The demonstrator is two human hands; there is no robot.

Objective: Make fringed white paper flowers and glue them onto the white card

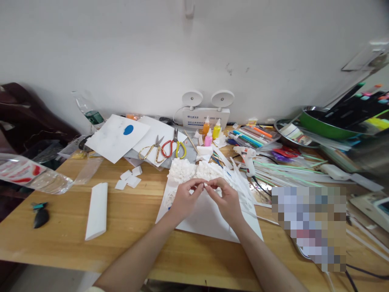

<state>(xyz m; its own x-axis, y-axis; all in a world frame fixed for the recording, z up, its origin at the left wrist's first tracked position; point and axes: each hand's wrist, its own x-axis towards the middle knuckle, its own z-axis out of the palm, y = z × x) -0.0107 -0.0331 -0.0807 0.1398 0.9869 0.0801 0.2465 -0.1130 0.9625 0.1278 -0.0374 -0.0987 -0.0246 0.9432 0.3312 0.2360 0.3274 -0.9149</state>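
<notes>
My left hand (189, 197) and my right hand (223, 197) meet fingertip to fingertip above a white sheet (209, 221). Both are pinched closed around a tiny white piece (205, 185), mostly hidden by the fingers. Just behind the hands, clumps of crumpled white bits (181, 170) cover the sheet's upper part. White paper strips (241, 182) lie along its right side.
Gold scissors (151, 150), red-and-yellow pliers (174, 147) and small paint bottles (208, 138) stand or lie behind the sheet. A glue gun (247, 158) is at right. Folded white paper (97, 211) and small white squares (132, 180) lie left. A green bowl (328, 123) sits back right.
</notes>
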